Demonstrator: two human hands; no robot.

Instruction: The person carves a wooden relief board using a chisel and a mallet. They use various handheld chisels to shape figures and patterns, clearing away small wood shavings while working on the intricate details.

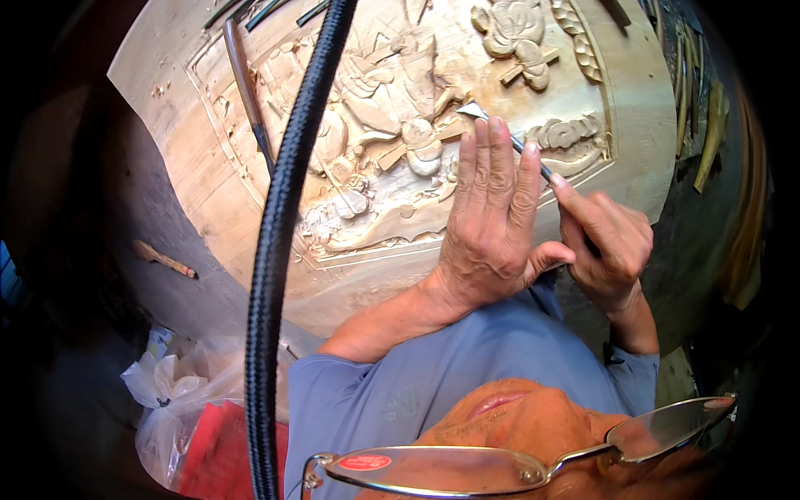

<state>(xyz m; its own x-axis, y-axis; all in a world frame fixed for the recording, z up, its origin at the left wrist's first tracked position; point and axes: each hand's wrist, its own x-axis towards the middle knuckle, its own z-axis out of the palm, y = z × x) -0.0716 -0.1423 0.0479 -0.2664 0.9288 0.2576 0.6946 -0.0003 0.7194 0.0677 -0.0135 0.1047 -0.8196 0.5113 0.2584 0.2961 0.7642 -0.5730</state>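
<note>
A carving chisel (546, 172) with a bright, slanted blade lies across a pale wooden relief panel (179, 137). Its handle is wrapped in the curled fingers of my right hand (607, 242), whose index finger stretches along the shaft. My left hand (496, 212) lies flat with straight fingers over the shaft, just behind the blade, and its thumb points toward my right hand. The blade's tip touches or hovers over the carving beside a raised figure (422, 146); which of the two, I cannot tell. Carved clouds (562, 132) rise to the right of my left fingers.
A black braided cable (279, 208) cuts across the view on the left. Another wooden-handled tool (242, 79) rests on the panel, with several more at its far edge. Long tools (708, 137) lie at the right. A short stick (167, 260) and a clear plastic bag (162, 408) are at the left.
</note>
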